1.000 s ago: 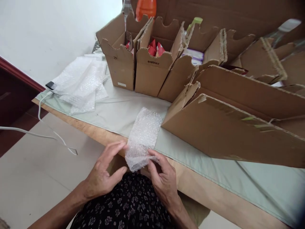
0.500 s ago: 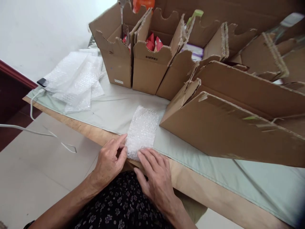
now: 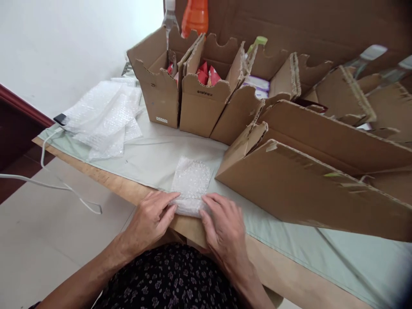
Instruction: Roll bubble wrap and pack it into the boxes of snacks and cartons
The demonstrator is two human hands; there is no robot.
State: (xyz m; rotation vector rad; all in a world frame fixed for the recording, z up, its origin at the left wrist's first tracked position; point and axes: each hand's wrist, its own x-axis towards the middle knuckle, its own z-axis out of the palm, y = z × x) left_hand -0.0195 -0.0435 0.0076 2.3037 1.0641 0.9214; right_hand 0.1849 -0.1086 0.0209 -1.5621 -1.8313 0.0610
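A small sheet of bubble wrap lies on the pale green cloth at the near edge of the table. Its near end is folded or rolled into a thicker ridge. My left hand presses on the left end of that ridge with its fingers curled over it. My right hand grips the right end the same way, its fingertips on the wrap. Whether anything is inside the roll is hidden.
A loose pile of bubble wrap sheets lies at the table's left end beside a black device with a white cable. Open cardboard boxes holding red packets stand behind. A large flattened carton lies right. An orange bottle stands at the back.
The wrap's near end was held off the table edge, then laid down. Both hands have since pushed it forward into a roll, so the visible sheet is shorter.
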